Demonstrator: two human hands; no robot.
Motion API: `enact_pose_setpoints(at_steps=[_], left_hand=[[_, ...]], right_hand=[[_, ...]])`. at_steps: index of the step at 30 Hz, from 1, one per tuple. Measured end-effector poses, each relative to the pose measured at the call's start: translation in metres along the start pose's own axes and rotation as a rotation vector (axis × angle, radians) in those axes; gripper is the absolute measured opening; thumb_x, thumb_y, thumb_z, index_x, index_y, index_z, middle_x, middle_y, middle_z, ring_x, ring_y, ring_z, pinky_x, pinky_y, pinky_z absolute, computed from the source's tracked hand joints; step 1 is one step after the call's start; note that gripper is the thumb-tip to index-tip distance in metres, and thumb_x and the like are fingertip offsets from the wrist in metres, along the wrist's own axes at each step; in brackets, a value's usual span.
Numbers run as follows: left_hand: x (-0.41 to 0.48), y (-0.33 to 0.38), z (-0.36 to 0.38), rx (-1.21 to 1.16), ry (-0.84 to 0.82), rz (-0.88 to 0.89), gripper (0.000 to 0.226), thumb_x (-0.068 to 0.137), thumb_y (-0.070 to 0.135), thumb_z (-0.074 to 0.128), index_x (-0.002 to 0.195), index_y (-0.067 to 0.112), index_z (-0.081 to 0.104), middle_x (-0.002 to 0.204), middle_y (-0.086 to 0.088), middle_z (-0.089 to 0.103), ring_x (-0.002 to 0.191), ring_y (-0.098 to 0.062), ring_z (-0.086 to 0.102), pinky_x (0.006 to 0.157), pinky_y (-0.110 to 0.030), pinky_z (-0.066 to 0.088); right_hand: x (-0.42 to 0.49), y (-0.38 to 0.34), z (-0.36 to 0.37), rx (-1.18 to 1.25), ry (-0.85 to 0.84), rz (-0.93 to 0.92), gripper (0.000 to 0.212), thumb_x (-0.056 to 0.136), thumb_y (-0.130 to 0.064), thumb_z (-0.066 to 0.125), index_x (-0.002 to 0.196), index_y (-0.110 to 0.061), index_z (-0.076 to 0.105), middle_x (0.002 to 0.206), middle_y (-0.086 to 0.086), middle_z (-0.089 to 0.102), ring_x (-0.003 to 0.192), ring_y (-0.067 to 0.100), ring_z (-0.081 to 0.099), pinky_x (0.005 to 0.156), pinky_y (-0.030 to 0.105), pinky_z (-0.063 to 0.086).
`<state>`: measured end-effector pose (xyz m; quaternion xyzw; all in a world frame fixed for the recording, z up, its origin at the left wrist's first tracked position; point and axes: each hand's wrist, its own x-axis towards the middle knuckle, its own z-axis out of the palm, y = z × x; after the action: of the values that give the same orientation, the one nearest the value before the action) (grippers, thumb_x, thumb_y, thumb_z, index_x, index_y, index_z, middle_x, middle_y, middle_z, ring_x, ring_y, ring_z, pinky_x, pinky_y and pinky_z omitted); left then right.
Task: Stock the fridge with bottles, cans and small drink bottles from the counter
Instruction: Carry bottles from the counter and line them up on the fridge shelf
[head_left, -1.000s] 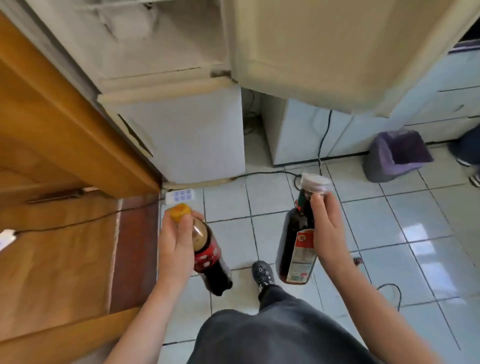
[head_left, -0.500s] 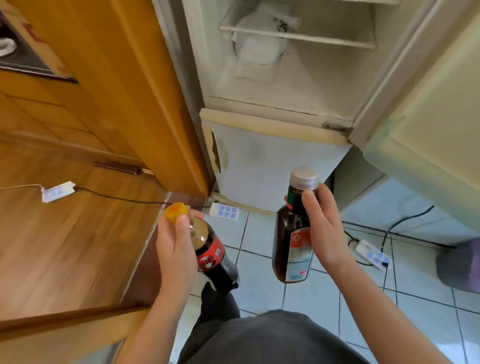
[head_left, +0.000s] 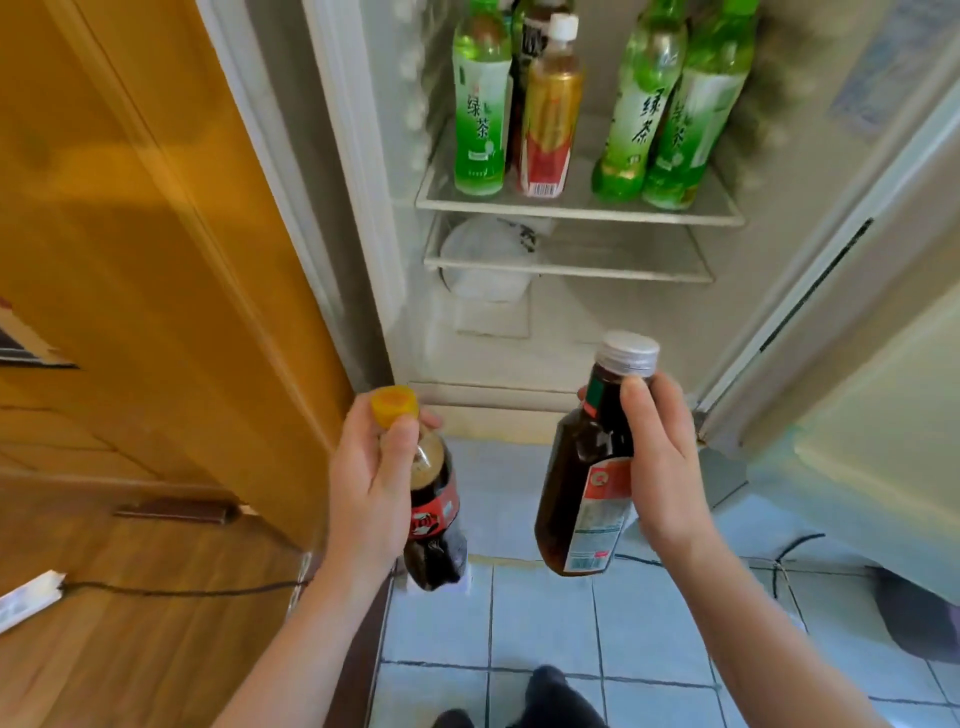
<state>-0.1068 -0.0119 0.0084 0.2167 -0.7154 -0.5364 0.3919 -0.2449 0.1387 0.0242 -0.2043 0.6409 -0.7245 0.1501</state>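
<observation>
My left hand (head_left: 369, 478) grips a small dark cola bottle (head_left: 434, 514) with a yellow cap and red label, by its neck. In my right hand (head_left: 657, 467) is a larger brown bottle (head_left: 582, 467) with a silver cap and a red and white label, held by its upper body. Both bottles hang upright in front of the open fridge (head_left: 519, 338). On the wire shelf (head_left: 571, 210) inside stand several green tea bottles (head_left: 478, 109) and a gold and red bottle (head_left: 550, 109).
A lower wire shelf (head_left: 566, 267) has a white bag (head_left: 483, 260) under it. The fridge door (head_left: 883, 322) stands open at right. A wooden cabinet side (head_left: 156, 234) rises at left. Cables cross the tiled floor (head_left: 545, 613). My shoe tips (head_left: 550, 691) show below.
My view has risen from the floor and freezer door to the open fridge shelves. Both hands, each with its bottle, have come closer to the fridge.
</observation>
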Motion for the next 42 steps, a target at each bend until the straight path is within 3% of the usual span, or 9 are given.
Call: enact_pose_setpoints(at_steps=[9,13,19,22,25,28,32,35,42], left_hand=[[0.135,0.023,0.083,-0.082,-0.036,0.137,0.022,0.09,0.048,0.04,0.085,0.039,0.059,0.085,0.001,0.066,0.086,-0.013,0.061,0.08,-0.021,0.047],[0.186,0.031,0.123,-0.089,-0.023,0.205,0.035,0.091,0.047,0.039,0.086,0.018,0.059,0.083,0.001,0.066,0.086,-0.008,0.061,0.081,-0.017,0.045],[0.239,0.048,0.162,-0.079,0.059,0.261,0.025,0.091,0.045,0.04,0.078,0.044,0.06,0.085,-0.005,0.067,0.089,-0.022,0.061,0.087,-0.038,0.048],[0.262,0.057,0.177,-0.119,0.069,0.267,0.024,0.091,0.042,0.04,0.081,0.033,0.06,0.08,0.003,0.069,0.083,-0.011,0.061,0.081,-0.026,0.049],[0.281,0.066,0.19,-0.21,0.062,0.295,0.021,0.092,0.038,0.041,0.083,0.03,0.059,0.079,0.003,0.067,0.084,-0.021,0.061,0.086,-0.047,0.05],[0.299,0.07,0.203,-0.25,0.011,0.36,0.03,0.096,0.033,0.04,0.09,0.008,0.056,0.082,-0.011,0.063,0.083,-0.035,0.057,0.081,-0.063,0.044],[0.32,0.074,0.216,-0.293,0.005,0.347,0.033,0.093,0.037,0.04,0.091,0.007,0.054,0.08,-0.01,0.064,0.077,-0.025,0.058,0.077,-0.052,0.046],[0.331,0.078,0.223,-0.287,0.008,0.36,0.026,0.092,0.038,0.04,0.089,0.018,0.055,0.078,-0.002,0.065,0.079,-0.019,0.06,0.081,-0.041,0.048],[0.358,0.076,0.231,-0.191,0.05,0.449,0.017,0.095,0.036,0.041,0.086,0.032,0.056,0.078,0.008,0.066,0.082,-0.004,0.061,0.081,-0.014,0.042]], right_hand=[[0.134,-0.043,-0.021,0.053,0.13,-0.208,0.018,0.099,-0.015,0.041,0.109,-0.003,0.049,0.072,-0.01,0.064,0.059,-0.004,0.061,0.052,0.009,0.046],[0.187,-0.055,-0.034,-0.004,0.201,-0.309,0.023,0.091,-0.03,0.047,0.104,-0.012,0.053,0.083,-0.009,0.057,0.075,0.001,0.055,0.068,0.015,0.046],[0.243,-0.059,-0.053,-0.007,0.364,-0.402,0.021,0.09,-0.029,0.046,0.106,-0.015,0.052,0.087,-0.016,0.054,0.079,-0.005,0.052,0.073,0.012,0.043],[0.263,-0.064,-0.06,-0.007,0.444,-0.433,0.016,0.088,-0.036,0.048,0.101,-0.028,0.051,0.091,-0.016,0.054,0.084,-0.004,0.053,0.076,0.012,0.044],[0.282,-0.068,-0.064,-0.036,0.524,-0.452,0.029,0.082,-0.046,0.047,0.104,-0.027,0.05,0.096,-0.015,0.054,0.089,0.001,0.054,0.081,0.019,0.046],[0.3,-0.069,-0.066,-0.101,0.613,-0.501,0.04,0.084,-0.044,0.045,0.112,-0.016,0.051,0.095,-0.017,0.054,0.088,-0.002,0.053,0.081,0.015,0.043],[0.317,-0.065,-0.071,-0.17,0.661,-0.53,0.052,0.085,-0.045,0.043,0.121,-0.007,0.049,0.106,-0.004,0.057,0.093,0.002,0.053,0.083,0.013,0.04],[0.328,-0.06,-0.074,-0.248,0.68,-0.52,0.046,0.086,-0.046,0.043,0.122,-0.019,0.049,0.102,-0.023,0.053,0.093,-0.015,0.048,0.081,0.002,0.035],[0.338,-0.06,-0.075,-0.289,0.723,-0.587,0.031,0.086,-0.045,0.046,0.117,-0.04,0.044,0.104,-0.028,0.051,0.096,-0.016,0.049,0.08,-0.001,0.032]])
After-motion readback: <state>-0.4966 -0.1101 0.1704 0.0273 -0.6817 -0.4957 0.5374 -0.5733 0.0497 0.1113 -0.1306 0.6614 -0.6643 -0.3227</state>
